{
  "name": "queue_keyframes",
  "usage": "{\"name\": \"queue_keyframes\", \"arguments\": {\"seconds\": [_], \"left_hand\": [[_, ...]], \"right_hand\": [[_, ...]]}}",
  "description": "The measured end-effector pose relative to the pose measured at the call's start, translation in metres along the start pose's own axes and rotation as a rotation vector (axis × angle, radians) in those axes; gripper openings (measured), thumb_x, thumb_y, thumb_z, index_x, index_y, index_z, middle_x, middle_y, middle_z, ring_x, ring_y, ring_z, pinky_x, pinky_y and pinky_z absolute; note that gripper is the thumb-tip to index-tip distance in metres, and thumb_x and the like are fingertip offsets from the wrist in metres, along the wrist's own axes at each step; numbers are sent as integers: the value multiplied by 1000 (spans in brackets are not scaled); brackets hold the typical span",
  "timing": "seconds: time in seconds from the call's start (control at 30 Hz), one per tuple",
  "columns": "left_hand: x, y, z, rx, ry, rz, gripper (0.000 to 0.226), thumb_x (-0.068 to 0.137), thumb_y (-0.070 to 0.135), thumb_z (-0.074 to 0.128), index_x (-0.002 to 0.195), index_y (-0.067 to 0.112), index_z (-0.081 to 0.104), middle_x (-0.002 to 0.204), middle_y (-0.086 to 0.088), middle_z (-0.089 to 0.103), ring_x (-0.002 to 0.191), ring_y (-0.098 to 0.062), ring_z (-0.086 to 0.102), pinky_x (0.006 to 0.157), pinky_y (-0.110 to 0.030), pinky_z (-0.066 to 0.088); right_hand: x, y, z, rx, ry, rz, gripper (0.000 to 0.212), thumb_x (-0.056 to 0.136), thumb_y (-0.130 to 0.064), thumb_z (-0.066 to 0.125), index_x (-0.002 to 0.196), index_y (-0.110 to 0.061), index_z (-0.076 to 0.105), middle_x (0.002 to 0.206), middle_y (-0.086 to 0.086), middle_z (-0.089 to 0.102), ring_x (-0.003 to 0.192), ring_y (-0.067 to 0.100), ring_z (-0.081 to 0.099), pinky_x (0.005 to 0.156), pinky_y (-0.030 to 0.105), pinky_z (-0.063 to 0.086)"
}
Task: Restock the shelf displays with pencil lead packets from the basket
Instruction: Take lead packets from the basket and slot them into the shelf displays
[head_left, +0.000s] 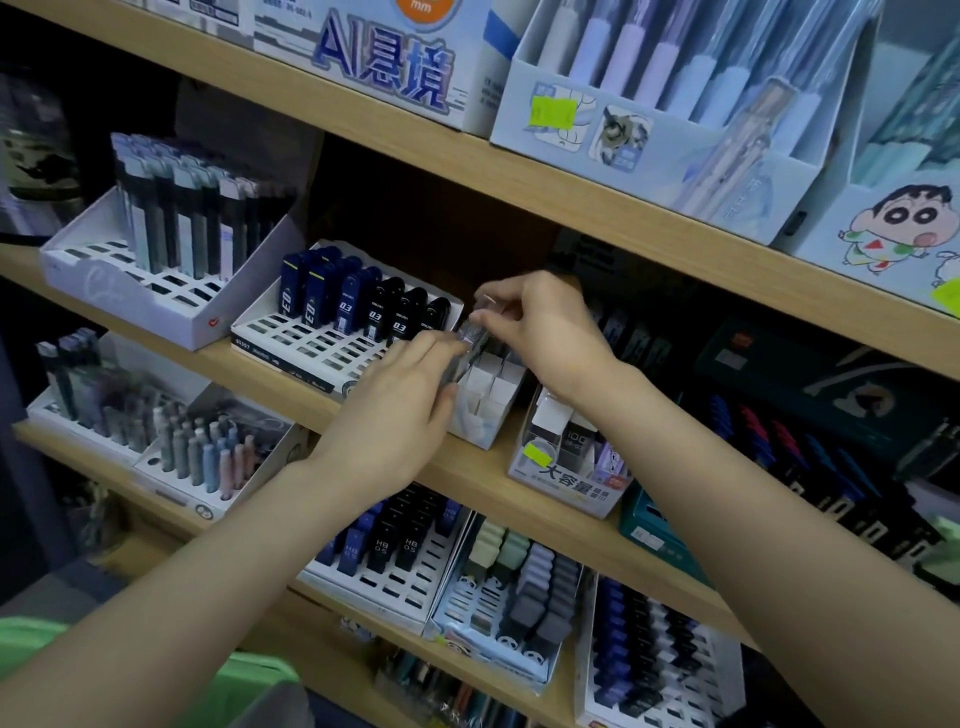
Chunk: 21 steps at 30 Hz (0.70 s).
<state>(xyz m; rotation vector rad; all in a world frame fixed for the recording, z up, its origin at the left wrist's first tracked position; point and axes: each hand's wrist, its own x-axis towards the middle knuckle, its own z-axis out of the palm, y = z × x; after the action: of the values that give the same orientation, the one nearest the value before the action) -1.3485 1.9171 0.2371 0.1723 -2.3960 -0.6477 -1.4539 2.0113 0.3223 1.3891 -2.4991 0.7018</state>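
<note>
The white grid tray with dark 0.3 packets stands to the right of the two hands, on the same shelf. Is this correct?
Not quite. The head view shows the white grid tray to the left of the left hand and right hand. It is on the same shelf.

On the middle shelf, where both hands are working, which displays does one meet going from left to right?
White tray of tall dark packets → tray of blue and black 0.3 packets → small white divided box under the hands → box with a yellow sticker.
</note>
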Motion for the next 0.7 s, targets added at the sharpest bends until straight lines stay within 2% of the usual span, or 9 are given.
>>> {"name": "queue_keyframes", "arguments": {"seconds": [0.1,0.27,0.33,0.4,0.53,0.63,0.7], "left_hand": [[0,0,0,-5,1,-1,42,98,15,45,140,17,41,142,5,40,129,-13,35,110,-34,30],[1,-2,1,-2,8,0,42,98,14,45,140,15,42,140,4,42,128,-14,37,109,-33,31],[2,-2,2,4,8,1,42,98,14,45,140,15,42,140,3,42,126,-14,37,108,-32,31],[2,-2,2,6,8,2,42,98,14,45,140,16,42,139,4,42,126,-14,37,108,-32,31],[2,-2,2,8,7,3,43,97,13,46,139,16,42,139,4,43,126,-14,38,108,-32,31],[2,-2,2,19,11,3,42,97,12,47,138,16,44,137,2,45,125,-16,40,107,-34,33],[2,-2,2,23,17,0,42,96,11,47,138,15,44,137,2,46,124,-17,40,106,-33,33]], "right_hand": [[2,2,-1,36,-80,41,18,94,-20,59,98,-6,70,94,18,68,87,29,63,84,47,51],[5,3,4,52,-157,35,27,100,-15,46,117,-4,65,99,14,67,93,24,63,90,39,49],[6,6,8,2,-160,12,28,100,-11,44,116,1,64,106,19,64,100,29,59,92,40,44],[5,7,10,-28,-148,-1,27,99,-11,45,115,-2,65,108,18,62,102,28,57,93,40,42],[4,11,11,-6,-183,3,26,99,-10,47,118,-7,65,96,6,54,87,18,56,90,37,48],[6,13,15,-70,-247,5,22,98,-4,44,104,-2,64,90,5,47,80,17,52,84,42,51],[8,15,20,-101,-253,-9,21,98,-4,42,107,-6,61,85,-4,41,74,12,45,70,29,45]]}}
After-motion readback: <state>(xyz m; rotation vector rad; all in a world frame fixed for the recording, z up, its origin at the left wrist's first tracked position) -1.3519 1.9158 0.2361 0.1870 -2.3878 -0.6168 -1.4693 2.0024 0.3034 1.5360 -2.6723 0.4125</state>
